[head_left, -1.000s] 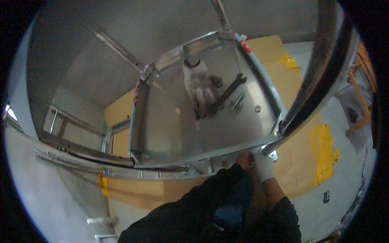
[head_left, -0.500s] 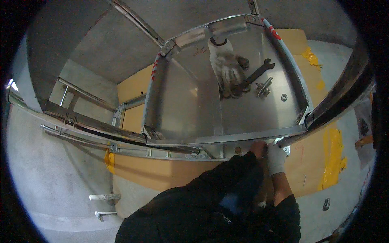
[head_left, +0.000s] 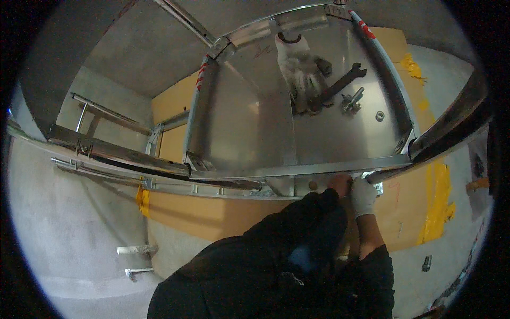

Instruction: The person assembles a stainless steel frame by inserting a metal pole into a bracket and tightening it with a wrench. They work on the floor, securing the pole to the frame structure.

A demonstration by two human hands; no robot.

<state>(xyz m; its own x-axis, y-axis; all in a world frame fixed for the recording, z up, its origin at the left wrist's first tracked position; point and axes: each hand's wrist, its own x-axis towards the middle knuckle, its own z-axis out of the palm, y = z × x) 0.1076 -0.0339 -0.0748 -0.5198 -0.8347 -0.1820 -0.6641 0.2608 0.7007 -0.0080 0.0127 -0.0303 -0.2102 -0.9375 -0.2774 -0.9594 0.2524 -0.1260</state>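
My bare left hand (head_left: 340, 184) reaches under the near edge of a metal tray-like platform (head_left: 239, 117); its fingers are hidden there. Beside it, my right hand (head_left: 364, 196) in a pale glove is up against the same edge, next to a small metal bracket (head_left: 379, 188) below a round tube. The right fingertips are hidden too, so what either hand holds cannot be seen. On the platform lie a soiled white work glove (head_left: 298, 72), a dark open-ended wrench (head_left: 345, 82) partly over its fingers, a small cluster of bolts (head_left: 351, 102) and a single nut (head_left: 380, 116).
Curved metal rails (head_left: 122, 162) run left from the platform, and a thick dark tube (head_left: 451, 127) rises at its right. Below are cardboard sheets (head_left: 212, 215) with yellow tape (head_left: 438, 202). A dark metal fitting (head_left: 426, 263) lies on the floor at right; white pipe stubs (head_left: 137, 249) are at lower left.
The platform and the tools on it sit slightly higher in the picture, as the view has tilted a little. Both hands stay at the platform's near edge, close together.
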